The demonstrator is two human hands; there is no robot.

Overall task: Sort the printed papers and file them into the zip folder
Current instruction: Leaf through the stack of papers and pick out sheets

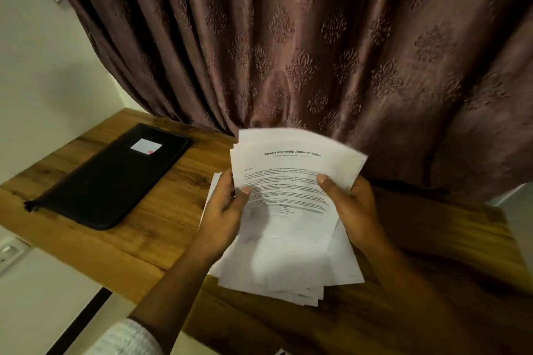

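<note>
A stack of printed papers (288,210) is held up over the wooden table (161,228), fanned at the top, its top sheet headed "Sample Internship Documentation". My left hand (222,213) grips the stack's left edge, thumb on the front. My right hand (350,207) grips the right edge, thumb pressed on the top sheet. The lower ends of the sheets splay out near the table. A black zip folder (109,179) with a white label lies flat and closed at the left of the table, apart from both hands.
A brown patterned curtain (317,52) hangs right behind the table and touches its back edge. A white wall (43,66) is at the left. The table's front edge runs diagonally at the lower left, with white floor or furniture below it.
</note>
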